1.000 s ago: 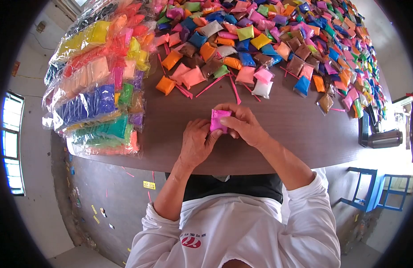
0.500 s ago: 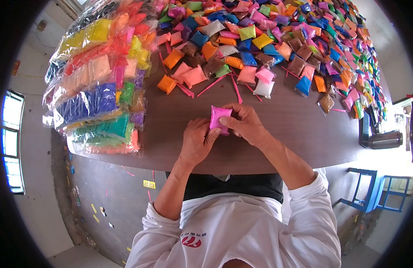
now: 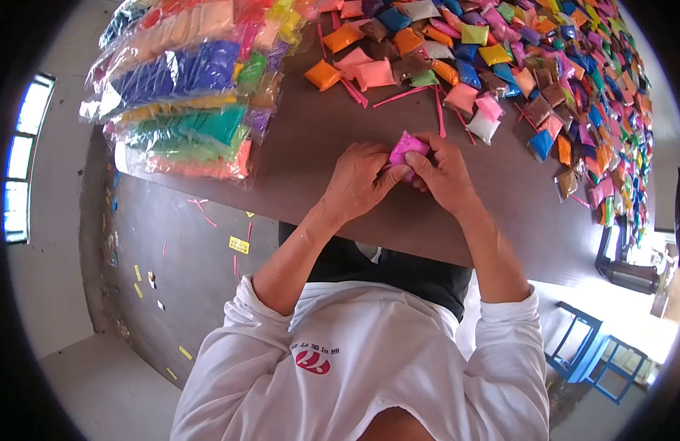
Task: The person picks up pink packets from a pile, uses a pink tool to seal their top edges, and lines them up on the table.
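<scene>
A small, bright pink soft packet [image 3: 408, 149] is held above the brown table [image 3: 310, 176], near its front edge. My left hand [image 3: 360, 178] is closed at the packet's left side, its thumb pressed along the lower edge. My right hand [image 3: 448, 175] pinches the packet from the right, thumb on its front face and fingers behind. The packet stands tilted, and both hands cover parts of it. Beyond them lie a pink packet [image 3: 373, 73] and a white packet [image 3: 483, 129], with thin pink sticks [image 3: 403, 95] nearby.
Large clear bags of coloured packets [image 3: 185, 81] are stacked at the left. A heap of small coloured packets [image 3: 545, 66] covers the far and right side. A dark metal cylinder [image 3: 634, 277] is at the right edge, with a blue stool [image 3: 589, 353] below on the floor.
The whole view has turned and shifted, so table and hands appear elsewhere. The pink packet is now more tilted, and my left hand's thumb has moved in closer along its lower edge.
</scene>
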Demonstrator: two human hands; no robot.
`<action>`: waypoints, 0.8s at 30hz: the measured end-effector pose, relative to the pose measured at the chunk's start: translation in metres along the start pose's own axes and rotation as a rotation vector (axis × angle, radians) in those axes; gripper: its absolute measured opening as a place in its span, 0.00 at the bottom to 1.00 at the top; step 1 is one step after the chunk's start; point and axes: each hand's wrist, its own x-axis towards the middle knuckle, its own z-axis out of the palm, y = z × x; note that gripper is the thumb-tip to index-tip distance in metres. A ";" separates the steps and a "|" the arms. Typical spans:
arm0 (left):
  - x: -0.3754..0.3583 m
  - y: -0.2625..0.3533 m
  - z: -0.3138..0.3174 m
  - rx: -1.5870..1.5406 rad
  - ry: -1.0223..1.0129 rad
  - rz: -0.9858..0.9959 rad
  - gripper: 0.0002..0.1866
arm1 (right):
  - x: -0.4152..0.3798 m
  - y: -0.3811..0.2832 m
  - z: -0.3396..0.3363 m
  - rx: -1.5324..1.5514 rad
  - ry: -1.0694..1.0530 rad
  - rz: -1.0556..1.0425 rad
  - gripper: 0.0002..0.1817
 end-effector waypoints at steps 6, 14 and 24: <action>-0.003 -0.001 0.002 -0.059 0.007 -0.024 0.15 | -0.004 -0.010 0.011 -0.646 0.440 -0.455 0.16; -0.001 -0.004 0.006 0.101 0.049 0.028 0.16 | -0.033 -0.050 0.090 -0.496 -0.131 -0.810 0.10; -0.005 -0.014 0.018 0.099 0.072 0.042 0.18 | -0.029 -0.046 0.121 -0.505 -0.408 -0.717 0.08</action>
